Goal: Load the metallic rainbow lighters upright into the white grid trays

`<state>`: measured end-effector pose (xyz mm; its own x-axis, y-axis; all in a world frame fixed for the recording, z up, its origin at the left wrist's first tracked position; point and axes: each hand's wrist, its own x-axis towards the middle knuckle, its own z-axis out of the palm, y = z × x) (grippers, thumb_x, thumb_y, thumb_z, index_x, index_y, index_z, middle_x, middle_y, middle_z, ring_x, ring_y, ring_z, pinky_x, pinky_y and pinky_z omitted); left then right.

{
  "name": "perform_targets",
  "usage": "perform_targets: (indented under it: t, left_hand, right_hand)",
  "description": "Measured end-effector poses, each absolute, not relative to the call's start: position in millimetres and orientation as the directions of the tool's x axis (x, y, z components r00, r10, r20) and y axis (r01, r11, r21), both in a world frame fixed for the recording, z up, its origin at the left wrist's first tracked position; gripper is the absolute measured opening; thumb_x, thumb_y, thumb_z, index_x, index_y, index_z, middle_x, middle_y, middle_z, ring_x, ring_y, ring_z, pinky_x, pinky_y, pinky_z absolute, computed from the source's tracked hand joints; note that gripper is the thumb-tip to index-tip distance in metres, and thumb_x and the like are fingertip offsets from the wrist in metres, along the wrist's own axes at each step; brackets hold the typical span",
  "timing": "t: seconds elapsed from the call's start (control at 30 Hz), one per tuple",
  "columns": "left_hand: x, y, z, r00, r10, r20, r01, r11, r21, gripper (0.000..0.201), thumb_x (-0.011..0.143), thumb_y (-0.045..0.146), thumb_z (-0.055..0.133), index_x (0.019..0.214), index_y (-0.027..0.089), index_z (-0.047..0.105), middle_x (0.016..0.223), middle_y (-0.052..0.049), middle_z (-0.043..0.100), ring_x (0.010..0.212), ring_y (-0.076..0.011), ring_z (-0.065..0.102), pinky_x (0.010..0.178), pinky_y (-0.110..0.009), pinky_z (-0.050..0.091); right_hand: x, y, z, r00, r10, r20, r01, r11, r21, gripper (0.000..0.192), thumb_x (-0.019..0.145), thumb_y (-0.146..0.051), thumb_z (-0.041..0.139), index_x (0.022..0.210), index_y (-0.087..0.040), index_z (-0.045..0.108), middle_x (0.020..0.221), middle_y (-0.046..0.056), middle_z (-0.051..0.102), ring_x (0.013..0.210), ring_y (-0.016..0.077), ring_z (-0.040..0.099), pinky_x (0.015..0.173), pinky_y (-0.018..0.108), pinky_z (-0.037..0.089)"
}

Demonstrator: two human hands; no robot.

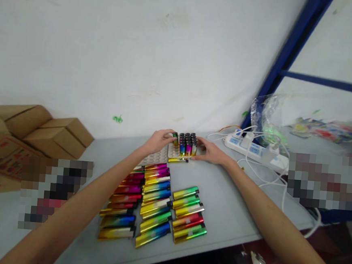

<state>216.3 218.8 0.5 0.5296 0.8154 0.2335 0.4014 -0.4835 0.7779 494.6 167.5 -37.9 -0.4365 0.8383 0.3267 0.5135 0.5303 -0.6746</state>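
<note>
My left hand [160, 141] pinches a dark-topped lighter [175, 139], held upright at the left side of a block of standing lighters [188, 148]. Those lighters stand close together in a pale tray with holes [174, 152]. My right hand [209, 151] is curved around the right side of the tray, thumb near its front corner and fingertips beside the lighters. A gold lighter [177, 160] lies flat just in front of the tray. Another pale holed tray [157, 158] sits to the left, partly behind my left wrist.
Shiny multicoloured lighters [156, 205] lie in three columns on the grey table [219, 200]. Cardboard boxes [56, 135] stand at the left. A white power strip [256, 152] with tangled cables is at the right, by a blue metal frame [287, 55] and clear plastic bags [268, 115].
</note>
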Motion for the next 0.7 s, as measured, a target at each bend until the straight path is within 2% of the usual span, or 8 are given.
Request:
perform_targets:
  t: [0.27,0.37,0.43,0.53,0.6,0.7]
  left_hand:
    - [220.1,218.0,-2.1,0.558,0.808,0.186,0.425,-0.472,0.773,0.037,0.083,0.047,0.064,0.103,0.016,0.067,0.099,-0.010,0.077,0.095,-0.0278,0.073,0.088,-0.040,0.056]
    - [215.7,207.9,-0.6,0.546,0.811,0.210,0.450,-0.495,0.743,0.043,0.084,0.043,0.065,0.116,0.015,0.064,0.107,-0.011,0.076,0.101,-0.0261,0.071,0.093,-0.041,0.055]
    - [212.1,194.7,4.6,0.482,0.823,0.301,0.530,-0.547,0.648,0.048,0.085,0.041,0.065,0.125,0.015,0.060,0.115,-0.013,0.073,0.107,-0.0253,0.068,0.098,-0.043,0.051]
    - [210.1,168.3,14.9,0.480,0.774,0.412,0.665,-0.628,0.405,0.032,0.090,0.038,0.060,0.113,0.016,0.067,0.112,-0.011,0.072,0.106,-0.0249,0.065,0.099,-0.044,0.049]
    - [213.1,150.6,18.7,0.594,0.711,0.377,0.670,-0.696,0.259,0.024,0.094,0.034,0.055,0.101,0.017,0.071,0.103,-0.009,0.073,0.102,-0.0244,0.064,0.096,-0.042,0.049]
    - [223.1,130.7,15.5,0.741,0.628,0.236,0.625,-0.774,0.100,0.024,0.096,0.027,0.051,0.103,0.018,0.073,0.106,-0.010,0.073,0.102,-0.0238,0.064,0.095,-0.039,0.049]
  right_hand:
    - [494.9,168.1,-39.1,-0.453,0.837,0.307,0.513,0.527,-0.677,0.088,0.070,-0.047,0.083,0.143,-0.017,0.043,0.133,0.015,0.061,0.114,0.0301,0.061,0.092,0.044,0.053]
    - [494.0,167.6,-38.3,-0.444,0.839,0.313,0.514,0.525,-0.678,0.087,0.070,-0.046,0.083,0.143,-0.017,0.044,0.132,0.016,0.062,0.113,0.0300,0.062,0.093,0.044,0.053]
    - [493.7,167.3,-38.2,-0.442,0.842,0.311,0.512,0.521,-0.682,0.087,0.070,-0.046,0.083,0.143,-0.017,0.045,0.131,0.015,0.062,0.113,0.0300,0.062,0.093,0.044,0.052]
    - [493.6,167.6,-38.3,-0.440,0.843,0.309,0.511,0.518,-0.686,0.088,0.069,-0.046,0.084,0.143,-0.017,0.045,0.129,0.015,0.063,0.112,0.0295,0.063,0.094,0.045,0.052]
    - [493.8,168.0,-38.1,-0.442,0.839,0.318,0.513,0.527,-0.677,0.088,0.068,-0.045,0.084,0.142,-0.016,0.045,0.127,0.015,0.064,0.109,0.0287,0.063,0.095,0.044,0.052]
    - [494.0,168.8,-37.9,-0.447,0.829,0.335,0.517,0.545,-0.660,0.088,0.068,-0.046,0.084,0.141,-0.015,0.046,0.127,0.015,0.064,0.106,0.0276,0.064,0.094,0.044,0.052]
